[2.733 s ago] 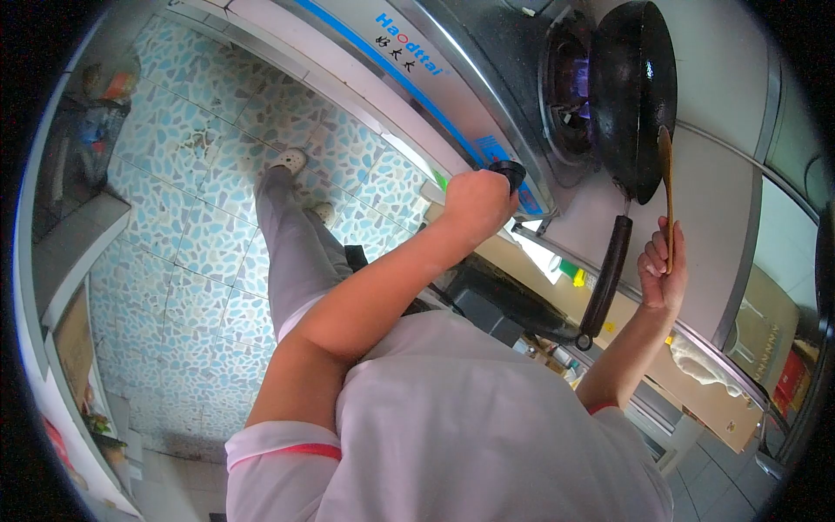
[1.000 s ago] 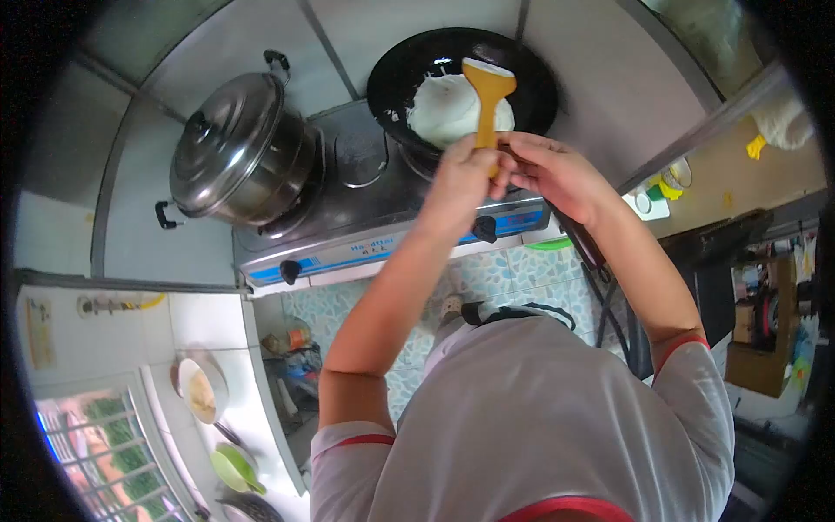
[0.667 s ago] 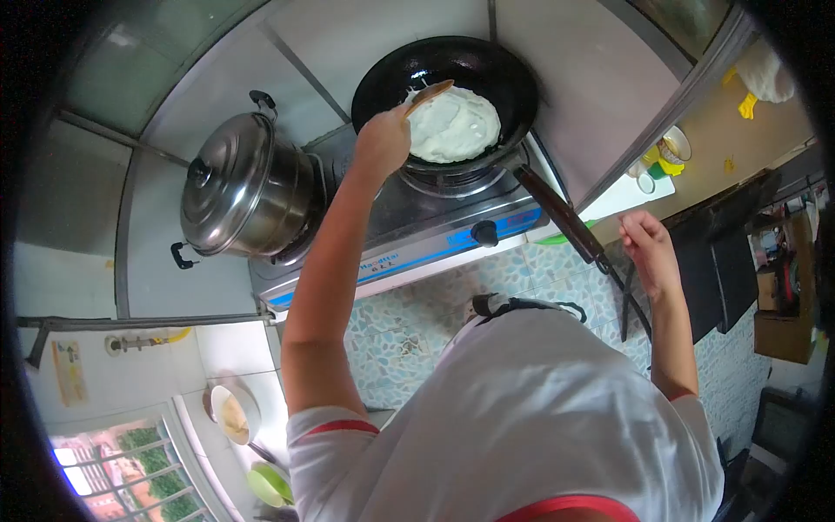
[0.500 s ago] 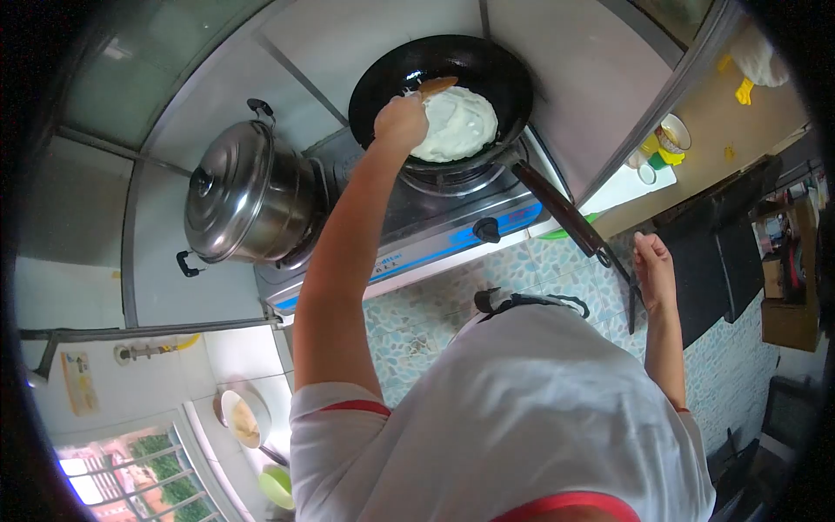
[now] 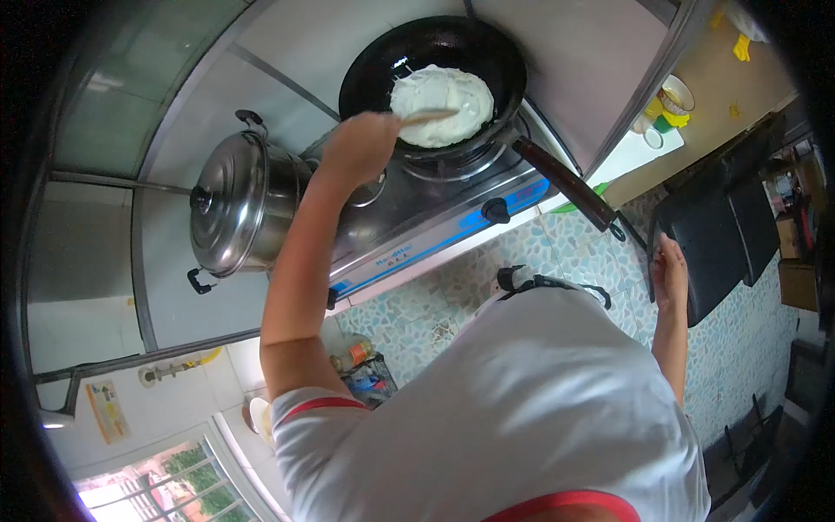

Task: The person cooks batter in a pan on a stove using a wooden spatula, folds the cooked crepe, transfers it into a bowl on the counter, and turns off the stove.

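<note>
Head cam: L hand (image 5: 358,155), fingers wrapped, held spatula (image 5: 421,118) (prob. light, best held behind blade (image 5: 443,114)) over white food (image 5: 442,88), prob. soft, in wok (image 5: 370,81); R hand (image 5: 671,277) hung right of wok, fingers loosely bent

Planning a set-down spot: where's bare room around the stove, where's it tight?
Bare: stovetop strip between wok, left forearm and front panel; white counter left of the small round vessel. Tight: between pot and left grip.
</note>
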Action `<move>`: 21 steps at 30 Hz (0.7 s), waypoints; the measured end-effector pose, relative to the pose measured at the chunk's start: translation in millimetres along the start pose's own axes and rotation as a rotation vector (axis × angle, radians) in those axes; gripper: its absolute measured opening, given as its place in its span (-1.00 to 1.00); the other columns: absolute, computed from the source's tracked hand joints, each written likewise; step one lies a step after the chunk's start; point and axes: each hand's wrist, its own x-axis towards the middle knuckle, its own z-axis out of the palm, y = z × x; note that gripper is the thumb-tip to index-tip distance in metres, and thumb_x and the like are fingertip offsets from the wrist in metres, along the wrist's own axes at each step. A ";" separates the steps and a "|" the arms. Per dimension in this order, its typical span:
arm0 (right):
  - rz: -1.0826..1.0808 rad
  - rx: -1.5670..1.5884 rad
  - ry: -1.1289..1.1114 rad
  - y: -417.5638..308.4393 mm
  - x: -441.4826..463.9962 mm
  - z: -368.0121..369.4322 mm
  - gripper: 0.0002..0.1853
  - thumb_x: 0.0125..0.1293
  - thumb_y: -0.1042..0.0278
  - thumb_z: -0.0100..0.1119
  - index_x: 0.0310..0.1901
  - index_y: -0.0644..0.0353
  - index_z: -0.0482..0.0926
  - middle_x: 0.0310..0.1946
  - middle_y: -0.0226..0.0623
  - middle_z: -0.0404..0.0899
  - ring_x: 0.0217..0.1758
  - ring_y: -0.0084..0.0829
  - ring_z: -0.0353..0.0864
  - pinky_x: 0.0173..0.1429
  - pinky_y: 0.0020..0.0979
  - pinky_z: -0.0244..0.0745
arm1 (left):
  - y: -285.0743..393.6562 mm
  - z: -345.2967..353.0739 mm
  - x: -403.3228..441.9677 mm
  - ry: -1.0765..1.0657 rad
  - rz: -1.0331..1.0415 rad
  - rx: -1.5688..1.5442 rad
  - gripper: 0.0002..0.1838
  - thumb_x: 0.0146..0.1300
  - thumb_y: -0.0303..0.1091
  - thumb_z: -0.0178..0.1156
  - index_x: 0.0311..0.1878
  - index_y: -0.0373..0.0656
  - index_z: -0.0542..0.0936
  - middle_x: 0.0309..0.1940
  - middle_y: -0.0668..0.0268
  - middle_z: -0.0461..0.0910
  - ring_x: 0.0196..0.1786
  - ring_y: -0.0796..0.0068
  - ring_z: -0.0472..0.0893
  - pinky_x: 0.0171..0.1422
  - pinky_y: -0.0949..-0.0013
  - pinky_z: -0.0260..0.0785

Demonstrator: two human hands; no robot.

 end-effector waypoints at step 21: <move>0.037 0.042 0.024 30.3 4.0 -31.8 -0.82 0.21 0.27 0.13 -0.53 -0.05 0.43 -0.68 -0.68 0.24 -0.70 -0.82 0.09 -0.64 -0.72 -0.05 | -52.6 0.0 56.1 0.202 -0.071 0.148 -0.80 0.08 -0.29 0.15 -0.35 -0.24 0.60 -0.42 0.04 0.56 -0.33 0.02 0.54 -0.21 0.17 0.37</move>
